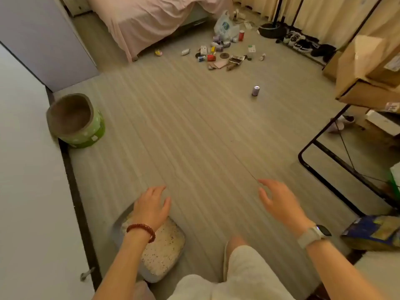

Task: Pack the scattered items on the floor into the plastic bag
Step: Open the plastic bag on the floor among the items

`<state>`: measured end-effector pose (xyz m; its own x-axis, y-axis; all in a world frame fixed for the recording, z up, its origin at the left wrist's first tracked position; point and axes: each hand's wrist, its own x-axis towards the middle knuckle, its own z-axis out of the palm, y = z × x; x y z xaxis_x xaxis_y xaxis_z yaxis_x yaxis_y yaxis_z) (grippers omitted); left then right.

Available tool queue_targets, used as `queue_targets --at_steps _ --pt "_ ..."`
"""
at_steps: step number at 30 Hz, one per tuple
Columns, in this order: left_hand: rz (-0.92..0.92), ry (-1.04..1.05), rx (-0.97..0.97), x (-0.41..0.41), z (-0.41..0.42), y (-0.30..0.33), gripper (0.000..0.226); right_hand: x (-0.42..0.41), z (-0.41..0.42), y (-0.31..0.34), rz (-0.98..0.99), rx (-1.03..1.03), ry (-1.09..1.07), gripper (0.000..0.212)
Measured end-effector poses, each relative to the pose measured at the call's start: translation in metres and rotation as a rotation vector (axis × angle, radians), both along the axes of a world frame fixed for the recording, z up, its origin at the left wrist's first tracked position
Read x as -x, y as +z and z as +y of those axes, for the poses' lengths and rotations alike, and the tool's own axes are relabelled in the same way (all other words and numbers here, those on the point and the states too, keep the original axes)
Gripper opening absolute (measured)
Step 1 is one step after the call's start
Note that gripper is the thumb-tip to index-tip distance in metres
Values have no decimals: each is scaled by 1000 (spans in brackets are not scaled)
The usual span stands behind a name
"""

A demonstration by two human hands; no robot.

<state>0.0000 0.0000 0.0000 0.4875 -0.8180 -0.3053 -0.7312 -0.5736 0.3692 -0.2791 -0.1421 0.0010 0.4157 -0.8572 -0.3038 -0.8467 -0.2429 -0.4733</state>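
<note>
Both hands are empty right now, fingers spread: left hand (151, 204) hangs over a litter tray (166, 245), right hand (279, 200) out over bare floor (184, 137). Nothing's in reach. One can (255, 90) stands alone ahead, closer to the right hand. The clutter (218, 55) and bag (225, 26) sit well beyond, by the bed (147, 20).

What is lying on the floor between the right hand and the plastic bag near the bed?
In the head view, between the right hand and the plastic bag: mostly bare floor, one upright can, then the scattered items.
</note>
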Motion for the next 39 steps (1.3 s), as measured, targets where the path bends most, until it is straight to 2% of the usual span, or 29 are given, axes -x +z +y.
queue_targets --at_steps 2,7,11,17,24,28,33,39 --pt "36 49 18 -11 -31 -11 43 -11 -31 -11 -4 -11 -23 39" --pt "53 13 8 -30 -146 -31 42 -62 -131 -31 38 -39 -30 36" --pt "95 19 -13 -53 -268 -25 42 -112 -238 -35 2 -143 -20 36" --pt "104 65 47 -114 -416 -2 40 -203 -372 -27 53 -157 86 37" --pt "65 165 -103 -242 -502 -39 39 -327 -516 -50 103 -130 138 36" --pt "80 195 -135 -332 -591 -54 40 -402 -612 -57 99 -156 87 36" --pt "-9 145 -34 -444 -755 -30 41 -502 -746 -24 83 -62 60 38" --pt "-35 72 109 -535 -931 -5 40 -586 -899 -1 20 38 -11 39"
